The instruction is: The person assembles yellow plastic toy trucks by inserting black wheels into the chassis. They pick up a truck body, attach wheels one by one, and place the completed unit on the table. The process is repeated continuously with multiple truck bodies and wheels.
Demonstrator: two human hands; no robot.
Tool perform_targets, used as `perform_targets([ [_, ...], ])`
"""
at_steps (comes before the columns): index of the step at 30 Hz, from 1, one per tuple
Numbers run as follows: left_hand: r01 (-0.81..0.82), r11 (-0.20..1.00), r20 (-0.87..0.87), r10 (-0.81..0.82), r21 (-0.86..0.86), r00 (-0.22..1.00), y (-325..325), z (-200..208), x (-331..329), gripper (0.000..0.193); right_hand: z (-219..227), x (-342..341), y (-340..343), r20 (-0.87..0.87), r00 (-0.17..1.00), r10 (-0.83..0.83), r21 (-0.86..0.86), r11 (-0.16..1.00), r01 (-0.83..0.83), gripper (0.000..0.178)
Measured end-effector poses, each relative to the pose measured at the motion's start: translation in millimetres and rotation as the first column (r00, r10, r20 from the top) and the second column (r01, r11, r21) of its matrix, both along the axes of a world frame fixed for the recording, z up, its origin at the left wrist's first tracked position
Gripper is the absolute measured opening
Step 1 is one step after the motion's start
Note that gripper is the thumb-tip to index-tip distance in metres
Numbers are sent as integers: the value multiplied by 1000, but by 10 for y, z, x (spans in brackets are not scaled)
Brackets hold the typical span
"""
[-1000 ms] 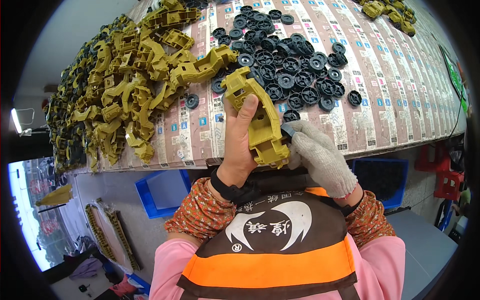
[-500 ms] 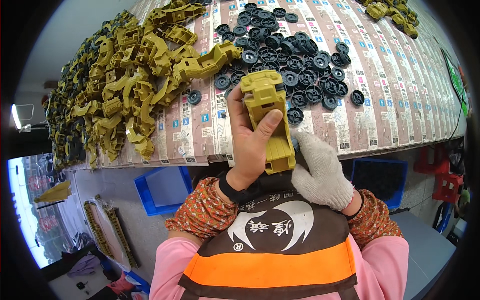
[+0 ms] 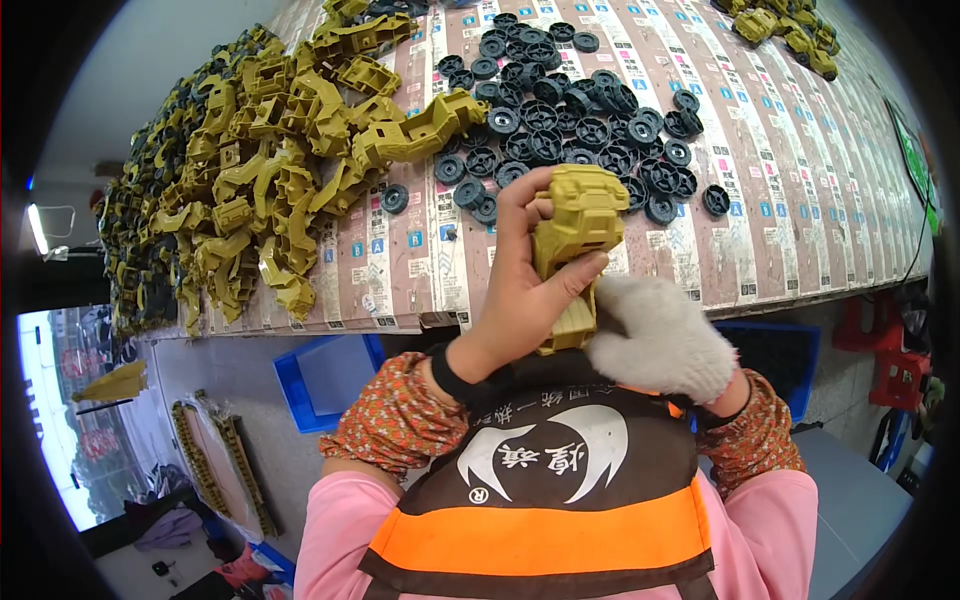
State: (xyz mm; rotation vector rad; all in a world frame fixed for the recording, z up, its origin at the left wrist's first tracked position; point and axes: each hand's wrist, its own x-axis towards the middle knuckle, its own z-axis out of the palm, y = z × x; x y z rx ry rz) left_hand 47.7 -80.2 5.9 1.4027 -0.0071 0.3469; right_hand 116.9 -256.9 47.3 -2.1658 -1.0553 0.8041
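Left hand [image 3: 528,300] clamped on olive toy body [image 3: 590,205]; gloved right hand [image 3: 655,335] beside it, grip hidden, I can't tell. Side-work step, I judge; next move needs steady hold.

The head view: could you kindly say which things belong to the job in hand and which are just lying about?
Probably the job:
mustard plastic vehicle body, held in the left hand
round black plastic wheels
heaped mustard plastic bodies

Seemingly lying about:
blue rectangular plastic bin
crumpled purple cloth
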Motion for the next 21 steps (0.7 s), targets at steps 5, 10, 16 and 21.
perform_targets([
  [5,369,925,-335,-322,88,886,274,150,39,82,209,256,-65,48,945,-323,494,830,259,57],
  [10,523,837,-487,-528,-161,695,378,407,59,79,-19,267,-234,-466,876,-127,440,825,353,57],
  [16,256,822,-176,-390,-509,904,336,107,37,87,-229,112,-385,-849,410,-335,226,472,852,46],
  [21,84,811,-239,-267,-579,933,166,-46,169,62,44,160,-516,-726,573,-379,78,783,617,37],
])
